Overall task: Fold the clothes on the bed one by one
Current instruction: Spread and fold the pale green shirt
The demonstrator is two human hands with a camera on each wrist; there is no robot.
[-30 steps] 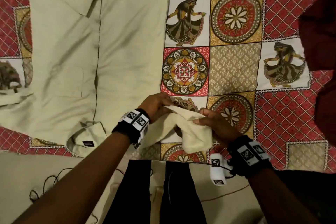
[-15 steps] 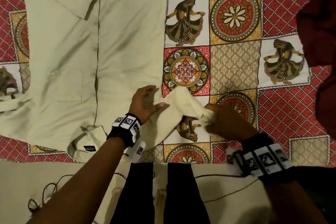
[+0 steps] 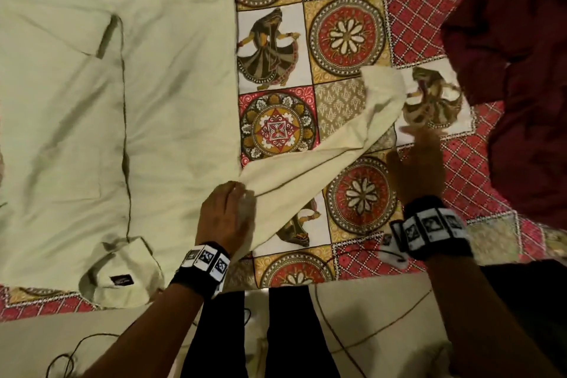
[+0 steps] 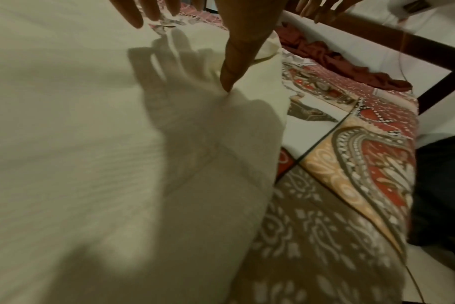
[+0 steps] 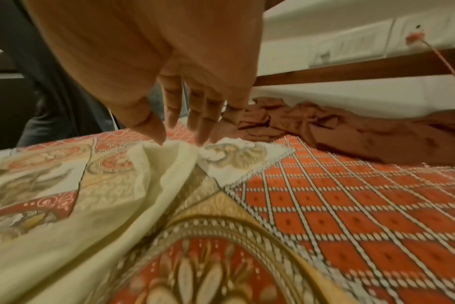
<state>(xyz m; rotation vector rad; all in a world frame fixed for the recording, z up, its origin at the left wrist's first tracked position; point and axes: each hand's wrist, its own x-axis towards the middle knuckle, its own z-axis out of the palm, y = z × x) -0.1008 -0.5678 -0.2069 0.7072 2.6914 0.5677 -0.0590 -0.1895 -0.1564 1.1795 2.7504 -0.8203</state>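
A pale cream shirt [image 3: 153, 101] lies spread on the left of the bed, collar [image 3: 119, 276] toward me. Its right sleeve [image 3: 331, 138] stretches out diagonally to the right over the patterned bedsheet [image 3: 352, 34]. My left hand [image 3: 228, 209] lies flat where the sleeve meets the body; in the left wrist view its thumb [image 4: 234, 67] presses the cloth while the other fingers stay straight. My right hand [image 3: 420, 150] hovers open just right of the cuff [image 3: 383, 83], blurred. In the right wrist view its straight fingers [image 5: 195, 119] point down at the cuff [image 5: 169, 152] and hold nothing.
A crumpled maroon garment [image 3: 521, 70] lies at the right of the bed, also in the right wrist view [image 5: 351, 131]. A dark wooden bed frame [image 4: 377, 35] runs behind it. My black-clad legs [image 3: 276, 331] and a thin cable [image 3: 368, 337] are at the near edge.
The sleeve, bunched between both hands before, has been drawn out to the right and laid down. My right hand has let go of the cuff. My left hand has flattened onto the shoulder.
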